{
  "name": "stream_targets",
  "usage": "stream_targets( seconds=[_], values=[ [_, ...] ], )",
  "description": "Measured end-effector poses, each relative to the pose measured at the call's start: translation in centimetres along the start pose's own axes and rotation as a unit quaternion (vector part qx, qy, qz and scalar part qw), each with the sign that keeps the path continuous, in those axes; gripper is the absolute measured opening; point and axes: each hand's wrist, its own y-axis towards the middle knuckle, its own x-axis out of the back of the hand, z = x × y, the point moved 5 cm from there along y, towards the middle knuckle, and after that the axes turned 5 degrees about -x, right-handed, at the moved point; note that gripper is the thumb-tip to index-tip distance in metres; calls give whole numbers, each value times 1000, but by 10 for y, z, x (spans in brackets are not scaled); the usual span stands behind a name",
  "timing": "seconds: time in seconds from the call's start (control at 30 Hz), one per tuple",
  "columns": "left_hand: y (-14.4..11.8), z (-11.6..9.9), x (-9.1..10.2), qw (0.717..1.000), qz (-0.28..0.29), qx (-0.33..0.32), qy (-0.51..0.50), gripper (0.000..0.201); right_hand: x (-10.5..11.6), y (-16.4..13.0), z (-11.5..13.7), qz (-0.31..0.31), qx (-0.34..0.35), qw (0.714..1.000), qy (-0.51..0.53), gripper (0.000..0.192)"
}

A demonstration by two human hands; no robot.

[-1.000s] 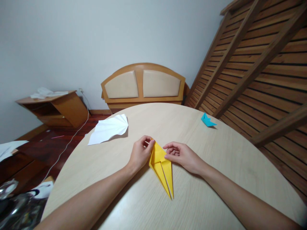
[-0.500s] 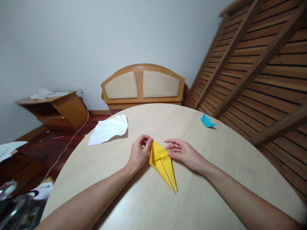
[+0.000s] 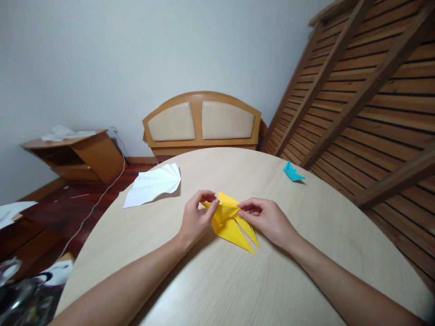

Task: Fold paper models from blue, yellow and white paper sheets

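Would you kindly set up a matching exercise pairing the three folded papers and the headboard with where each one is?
Things:
1. yellow folded paper
2. white pleated paper
3. blue folded paper
4. headboard

Places:
A. on the floor, against the wall behind the table
B. pinched between left hand and right hand
C. at the table's far right edge
D. at the table's far left edge

Pairs: 1-B, 2-D, 3-C, 4-A

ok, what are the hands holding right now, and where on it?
Both hold the yellow folded paper at its wide upper end: left hand pinches the top-left corner, right hand pinches the right side of the upper fold. The two pointed tips rest free on the table.
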Motion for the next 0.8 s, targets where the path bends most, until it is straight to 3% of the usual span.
stream_targets(
  seconds=[0.1,0.2,0.63,0.8],
  values=[
    [-1,-8,-2,996,58,-46,46,10,1,-3,7,-17,25,999,-29,20],
    [-2,-8,-2,994,79,-41,61,14,3,-3,9,-29,35,998,-42,18],
    [-3,-4,-2,998,52,-5,36,15,6,-1,10,-35,14,999,-39,17],
    [-3,-5,-2,999,48,3,23,15,5,-3,13,-39,49,997,-53,21]
  ],
)
